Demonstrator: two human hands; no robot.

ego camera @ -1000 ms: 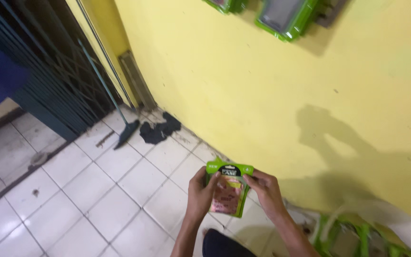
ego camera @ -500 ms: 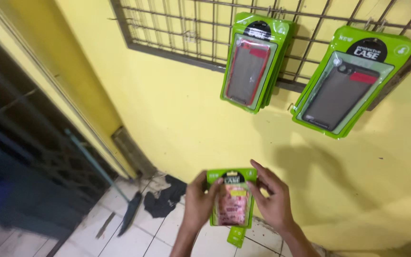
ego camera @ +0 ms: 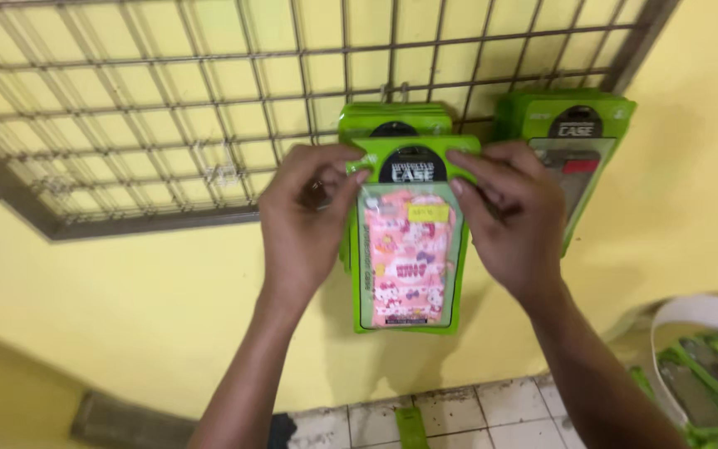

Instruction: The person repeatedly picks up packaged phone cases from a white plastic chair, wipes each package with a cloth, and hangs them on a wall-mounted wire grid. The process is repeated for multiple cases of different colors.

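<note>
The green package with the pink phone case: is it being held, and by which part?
Yes. Both hands hold the green package by its top corners: left hand at the left corner, right hand at the right.

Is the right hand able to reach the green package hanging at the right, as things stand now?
Probably yes. The right hand lies right beside that green package with nothing between them, but it now grips the pink case package.

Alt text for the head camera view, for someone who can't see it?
Two hands, left hand and right hand, hold a green packet with a pink phone case against a wire grid on a yellow wall, over hanging green packets.
</note>
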